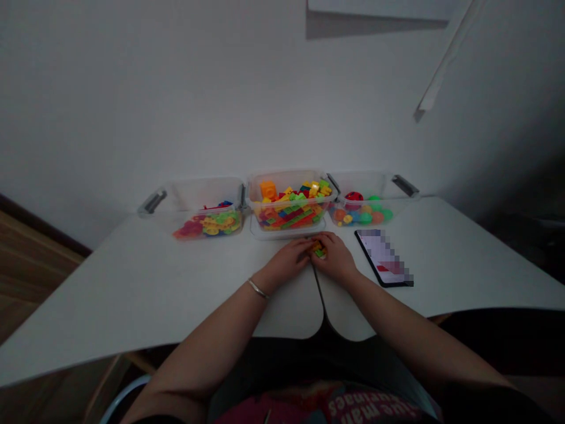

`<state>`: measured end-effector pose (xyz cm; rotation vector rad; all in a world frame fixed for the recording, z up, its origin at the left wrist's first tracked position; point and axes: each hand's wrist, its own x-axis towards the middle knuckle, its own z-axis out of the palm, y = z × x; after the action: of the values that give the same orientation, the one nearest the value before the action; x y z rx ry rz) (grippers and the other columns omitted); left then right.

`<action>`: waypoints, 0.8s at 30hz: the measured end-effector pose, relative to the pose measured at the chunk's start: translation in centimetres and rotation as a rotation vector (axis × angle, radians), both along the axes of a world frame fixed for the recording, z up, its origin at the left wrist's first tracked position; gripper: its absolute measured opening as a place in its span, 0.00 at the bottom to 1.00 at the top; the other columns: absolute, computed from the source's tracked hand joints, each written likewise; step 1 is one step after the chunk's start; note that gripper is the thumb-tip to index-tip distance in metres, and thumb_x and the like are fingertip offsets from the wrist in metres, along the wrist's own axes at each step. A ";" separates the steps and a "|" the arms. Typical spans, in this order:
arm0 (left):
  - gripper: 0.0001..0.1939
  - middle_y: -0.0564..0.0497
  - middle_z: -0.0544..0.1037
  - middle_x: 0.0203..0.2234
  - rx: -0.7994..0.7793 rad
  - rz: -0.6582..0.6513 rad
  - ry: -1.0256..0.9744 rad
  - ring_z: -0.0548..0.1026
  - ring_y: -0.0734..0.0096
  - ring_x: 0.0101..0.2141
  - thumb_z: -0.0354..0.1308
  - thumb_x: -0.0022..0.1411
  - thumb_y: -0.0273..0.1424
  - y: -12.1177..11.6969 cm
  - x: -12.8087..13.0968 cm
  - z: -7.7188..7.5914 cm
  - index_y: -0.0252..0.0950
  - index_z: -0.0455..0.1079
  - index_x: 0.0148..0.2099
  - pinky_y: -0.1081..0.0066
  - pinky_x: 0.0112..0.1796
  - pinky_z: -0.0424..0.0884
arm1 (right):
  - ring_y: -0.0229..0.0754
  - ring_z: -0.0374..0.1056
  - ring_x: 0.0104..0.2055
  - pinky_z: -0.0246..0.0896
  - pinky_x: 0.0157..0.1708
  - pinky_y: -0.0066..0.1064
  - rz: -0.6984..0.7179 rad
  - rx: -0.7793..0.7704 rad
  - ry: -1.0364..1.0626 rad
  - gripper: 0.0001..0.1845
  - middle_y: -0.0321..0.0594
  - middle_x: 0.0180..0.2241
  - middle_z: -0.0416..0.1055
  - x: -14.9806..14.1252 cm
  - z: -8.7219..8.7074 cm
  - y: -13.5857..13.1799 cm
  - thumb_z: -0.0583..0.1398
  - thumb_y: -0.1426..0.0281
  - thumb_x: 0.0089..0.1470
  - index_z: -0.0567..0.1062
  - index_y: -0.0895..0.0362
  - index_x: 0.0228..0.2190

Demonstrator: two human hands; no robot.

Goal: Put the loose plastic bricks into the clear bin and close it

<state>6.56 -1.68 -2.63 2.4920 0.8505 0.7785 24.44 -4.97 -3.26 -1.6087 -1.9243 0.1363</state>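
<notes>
My left hand [289, 262] and my right hand [338, 259] meet on the white table [132, 282] just in front of the middle bin. Both are closed around a small cluster of plastic building bricks [318, 248], yellow, orange and green, pinched between the fingertips. A thin bracelet circles my left wrist. The middle clear bin [289, 206] holds many bricks in mixed colours.
A clear bin [198, 212] on the left holds red, yellow and green pieces. Another clear bin [366, 203] on the right holds coloured balls. A phone [384, 259] lies flat to the right of my right hand. The table has a curved cut-out at my body.
</notes>
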 end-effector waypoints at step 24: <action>0.18 0.44 0.75 0.41 0.102 0.260 0.038 0.73 0.58 0.45 0.55 0.54 0.21 0.7 -3.9 1.9 0.34 0.71 0.48 0.56 0.49 0.72 | 0.48 0.67 0.50 0.62 0.53 0.42 0.187 0.173 0.126 0.18 0.49 0.45 0.73 -2.1 0.0 1.1 0.57 0.70 0.53 0.72 0.59 0.47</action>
<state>2.70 -0.99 -0.76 2.5219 1.1937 0.8802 22.39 -3.91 -3.27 -1.2780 -1.9292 0.1405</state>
